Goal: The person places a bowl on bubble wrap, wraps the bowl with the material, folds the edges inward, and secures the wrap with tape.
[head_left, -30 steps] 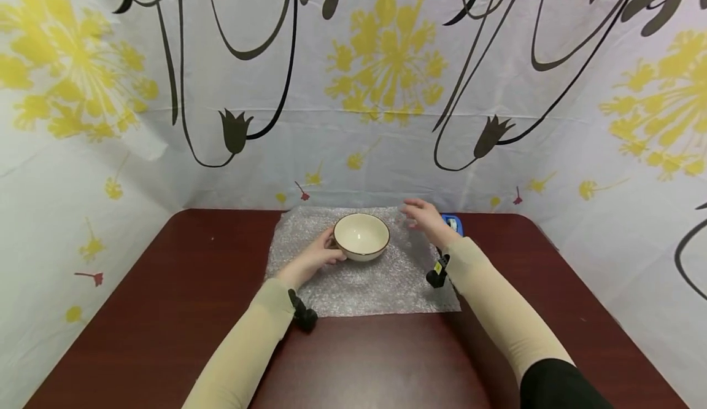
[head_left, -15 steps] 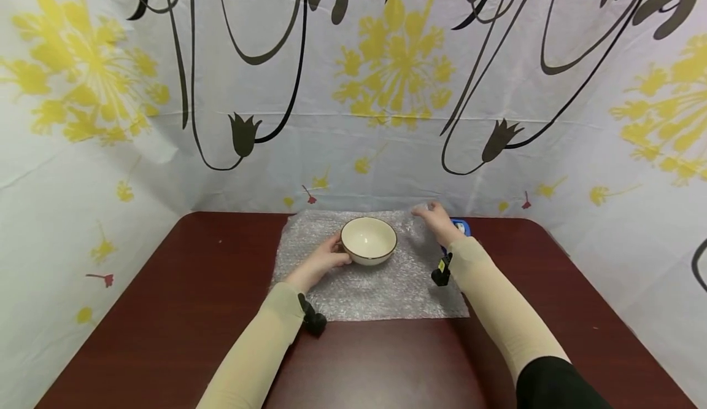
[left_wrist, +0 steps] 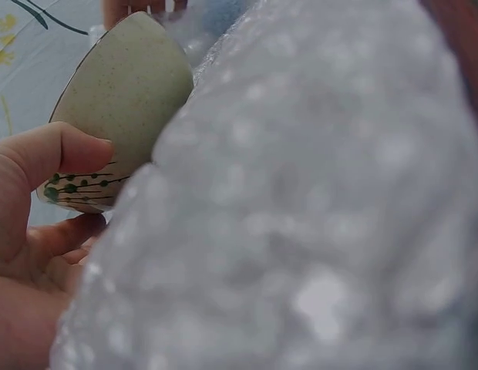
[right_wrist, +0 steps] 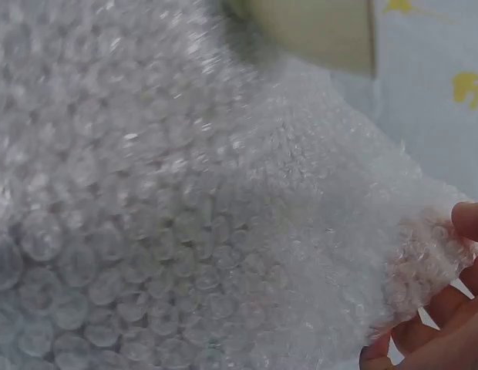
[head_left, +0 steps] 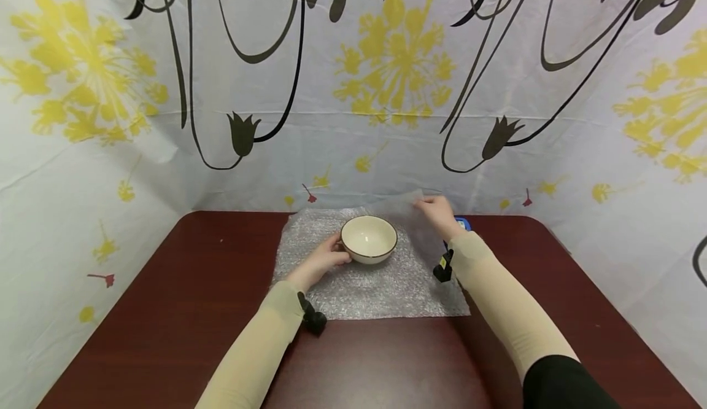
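A cream bowl point(head_left: 369, 238) with a dark rim sits upright on a sheet of bubble wrap point(head_left: 386, 295). My left hand point(head_left: 320, 263) holds the bowl by its left side; in the left wrist view the thumb lies against the outer wall of the bowl point(left_wrist: 131, 92), near painted green dots and thin dark stems, with fingers at its far side. At the far right corner of the sheet, my right hand point(head_left: 439, 214) pinches the bubble wrap. The right wrist view has the lifted wrap point(right_wrist: 324, 231) stretching to the thumb and fingers of the right hand point(right_wrist: 447, 324).
A blue object point(head_left: 463, 223), mostly hidden behind the right wrist, lies at the back right of the dark red-brown table point(head_left: 138, 311). A white patterned cloth point(head_left: 309, 89) hangs just beyond the table's back edge and along both sides.
My right hand has taken the far right corner of the bubble wrap and raised it off the table. The left hand stays at the bowl.
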